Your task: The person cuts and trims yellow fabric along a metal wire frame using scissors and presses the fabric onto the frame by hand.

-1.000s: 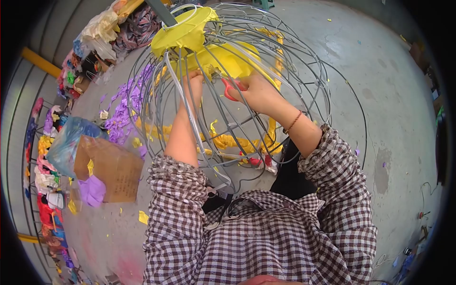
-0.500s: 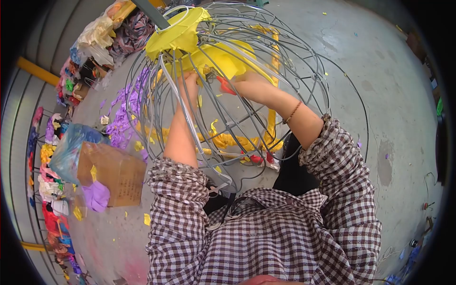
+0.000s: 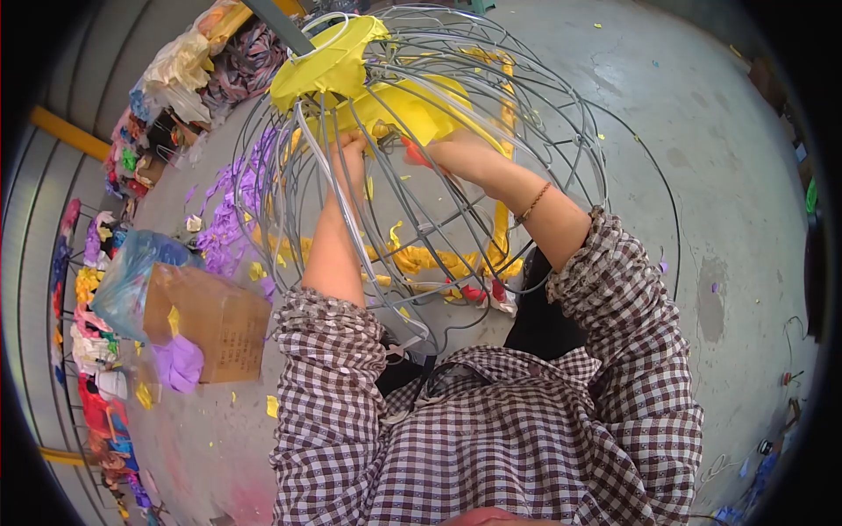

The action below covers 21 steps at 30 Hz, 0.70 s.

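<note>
A large dome-shaped frame of grey wires [image 3: 599, 158] stands in front of me, and both my forearms reach in among its wires. Yellow fabric [image 3: 430, 101] covers part of its inside, below a yellow round cap [image 3: 320, 74] at the top. My left hand [image 3: 350, 151] is closed at the lower edge of the yellow fabric, its fingertips partly hidden by wires; it seems to pinch that edge. My right hand [image 3: 463, 156] is closed around red-handled scissors [image 3: 414, 152], just right of my left hand. The blades point toward the fabric edge and are hardly visible.
A grey post [image 3: 279, 24] meets the cap. Below the frame are yellow-wrapped bars [image 3: 430, 260]. Purple strips [image 3: 228, 219] and yellow scraps lie on the floor. At left stand a cardboard box [image 3: 232, 324] and a blue plastic bag [image 3: 140, 272], near shelves of coloured cloth.
My right hand and forearm have shifted slightly left, with the scissors closer to my left hand. My left hand stays at the fabric edge.
</note>
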Tool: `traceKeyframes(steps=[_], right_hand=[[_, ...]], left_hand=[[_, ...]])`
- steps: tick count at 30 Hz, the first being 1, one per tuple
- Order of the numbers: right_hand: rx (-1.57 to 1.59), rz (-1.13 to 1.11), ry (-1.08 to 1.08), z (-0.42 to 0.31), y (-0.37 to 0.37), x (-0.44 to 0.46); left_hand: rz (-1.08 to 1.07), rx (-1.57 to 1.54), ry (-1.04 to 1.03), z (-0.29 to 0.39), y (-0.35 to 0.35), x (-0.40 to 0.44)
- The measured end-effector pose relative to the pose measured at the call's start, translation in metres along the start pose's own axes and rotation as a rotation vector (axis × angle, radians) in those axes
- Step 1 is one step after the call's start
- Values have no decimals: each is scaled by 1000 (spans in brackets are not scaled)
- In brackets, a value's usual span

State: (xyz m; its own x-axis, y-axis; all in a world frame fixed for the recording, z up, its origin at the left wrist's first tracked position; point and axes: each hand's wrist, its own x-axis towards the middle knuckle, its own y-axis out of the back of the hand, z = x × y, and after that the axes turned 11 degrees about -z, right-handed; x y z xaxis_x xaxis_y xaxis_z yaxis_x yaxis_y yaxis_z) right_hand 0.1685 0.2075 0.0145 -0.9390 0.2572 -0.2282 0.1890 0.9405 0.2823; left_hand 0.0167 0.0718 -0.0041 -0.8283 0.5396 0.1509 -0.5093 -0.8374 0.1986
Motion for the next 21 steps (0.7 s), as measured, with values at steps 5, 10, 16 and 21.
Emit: traceKeyframes(steps=[5,10,16,21], right_hand=[[-21,-4,8,4,0,9],[17,7,8,-3,-1,6],[165,-3,52,-8,-2,11],[183,-18,121,-4,-1,7]], left_hand=[[-36,11,-8,-2,3,2],[-58,29,-23,-5,4,4],[-77,53,-29,-4,5,3],[-54,3,-29,-11,6,7]])
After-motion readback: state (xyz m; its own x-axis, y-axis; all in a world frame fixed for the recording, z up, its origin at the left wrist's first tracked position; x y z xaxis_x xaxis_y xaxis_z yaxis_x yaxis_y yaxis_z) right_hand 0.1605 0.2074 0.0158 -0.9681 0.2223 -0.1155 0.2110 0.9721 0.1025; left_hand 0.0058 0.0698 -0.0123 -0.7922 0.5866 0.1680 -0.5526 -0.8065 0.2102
